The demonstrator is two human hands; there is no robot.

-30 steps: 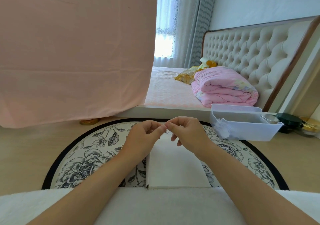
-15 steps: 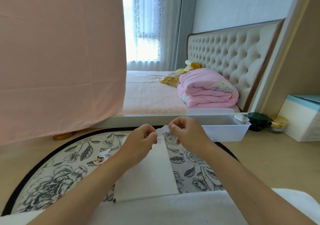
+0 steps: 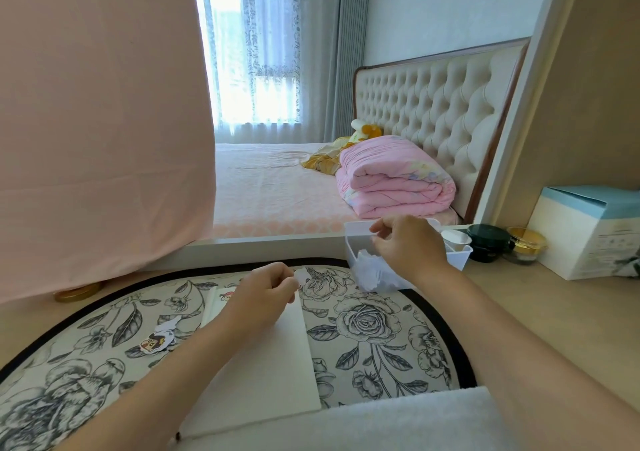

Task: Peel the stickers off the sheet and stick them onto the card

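The left hand (image 3: 263,294) is pinching a small pale sticker (image 3: 302,275) between thumb and forefinger, holding it just above the far edge of the white card (image 3: 277,364). The card is lying flat on the floral mat (image 3: 363,322). The right hand (image 3: 410,248) is hovering over the white bin (image 3: 350,248) with its fingers curled together. I cannot tell whether they are holding a scrap of backing.

The sticker is probably going to handle like tissue: almost weightless, limp and tacky on one face (so it may curl or cling to skin). It looks best held by the very edge, with one side lowered first and then smoothed down. The card seems stiffer but light enough to slide on the mat, so a steadying hand may help.

Counting:
- One card.
- One sticker in the left fingers.
- One red-and-white sticker (image 3: 227,296) sitting on the card near its far left corner.
- Two loose pieces left of the card, a cartoon face (image 3: 156,342) and a paler piece (image 3: 170,326) overlapping it.
- One bin, with crumpled white scraps (image 3: 370,274) too tangled to count.

No whole sheet is showing.
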